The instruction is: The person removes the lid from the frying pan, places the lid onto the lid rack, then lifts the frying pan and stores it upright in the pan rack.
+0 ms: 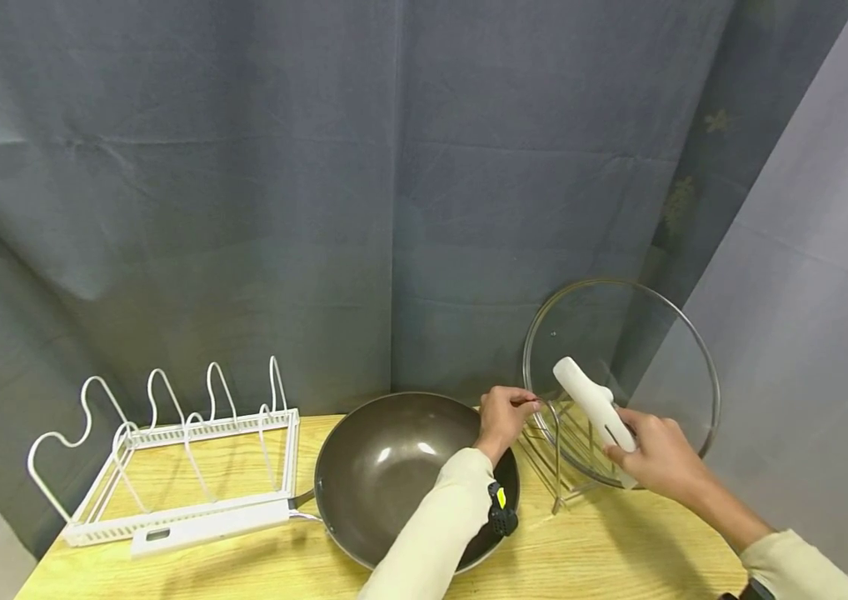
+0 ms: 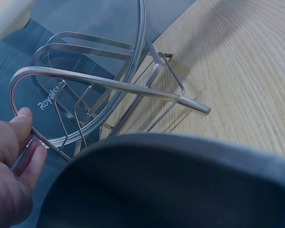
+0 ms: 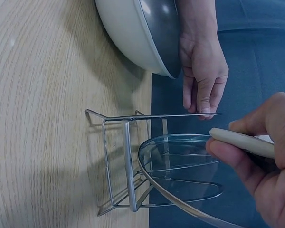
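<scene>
My left hand (image 1: 501, 419) pinches the upper bend of a metal lid rack (image 2: 118, 85) between thumb and fingers. My right hand (image 1: 660, 457) grips the long white handle (image 1: 591, 400) of a round glass lid (image 1: 637, 329) with a metal rim. Tilted nearly upright, the lid has its lower edge between the rack's wire loops; whether it bears on the rack I cannot tell. A dark-lined wok (image 1: 386, 467) with a pale outside sits left of the rack, under my left forearm.
The wok's white handle (image 1: 217, 527) points left, in front of a white wire rack (image 1: 177, 506) with several upright loops. All stand on a wood-grain table (image 1: 574, 567). Grey curtains (image 1: 281, 208) hang close behind and at the right.
</scene>
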`<state>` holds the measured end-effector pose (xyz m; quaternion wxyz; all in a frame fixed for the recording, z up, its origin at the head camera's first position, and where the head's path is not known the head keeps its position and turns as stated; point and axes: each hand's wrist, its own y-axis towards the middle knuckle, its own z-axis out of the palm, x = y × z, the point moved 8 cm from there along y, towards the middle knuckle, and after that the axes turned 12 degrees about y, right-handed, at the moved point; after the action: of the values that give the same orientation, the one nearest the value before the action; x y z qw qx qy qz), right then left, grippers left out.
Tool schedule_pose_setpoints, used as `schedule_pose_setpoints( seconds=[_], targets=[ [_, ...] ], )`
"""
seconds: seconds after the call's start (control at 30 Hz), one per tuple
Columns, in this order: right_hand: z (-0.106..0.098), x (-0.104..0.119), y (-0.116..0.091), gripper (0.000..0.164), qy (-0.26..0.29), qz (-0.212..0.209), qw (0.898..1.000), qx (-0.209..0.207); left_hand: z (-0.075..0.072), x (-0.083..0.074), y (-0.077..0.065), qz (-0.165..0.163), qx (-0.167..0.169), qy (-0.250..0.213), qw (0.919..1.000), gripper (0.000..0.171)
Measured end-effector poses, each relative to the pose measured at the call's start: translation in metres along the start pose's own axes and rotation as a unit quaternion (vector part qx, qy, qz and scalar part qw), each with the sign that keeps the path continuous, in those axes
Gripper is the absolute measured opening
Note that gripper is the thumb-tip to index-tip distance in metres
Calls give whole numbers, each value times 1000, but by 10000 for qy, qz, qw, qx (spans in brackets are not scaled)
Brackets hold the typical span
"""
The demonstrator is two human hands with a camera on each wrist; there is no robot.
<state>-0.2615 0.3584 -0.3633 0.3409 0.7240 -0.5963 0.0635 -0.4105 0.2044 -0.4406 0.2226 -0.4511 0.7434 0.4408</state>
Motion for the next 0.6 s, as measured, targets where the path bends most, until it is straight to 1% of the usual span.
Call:
schedule_pose_setpoints(
  seconds=[0.17,0.43,0.6],
  targets=[
    [1,0,2,38,-2,-28,10000,-4,0,2,1,-90,102,-125,9998,5],
    [6,-3,2,45,4,-48,10000,32,0,3,1,-104,140,-101,9998,5],
    [8,-3,0,45,13,-60,10000,36,1,3,-1,-93,157,-98,9998,5]
  ],
)
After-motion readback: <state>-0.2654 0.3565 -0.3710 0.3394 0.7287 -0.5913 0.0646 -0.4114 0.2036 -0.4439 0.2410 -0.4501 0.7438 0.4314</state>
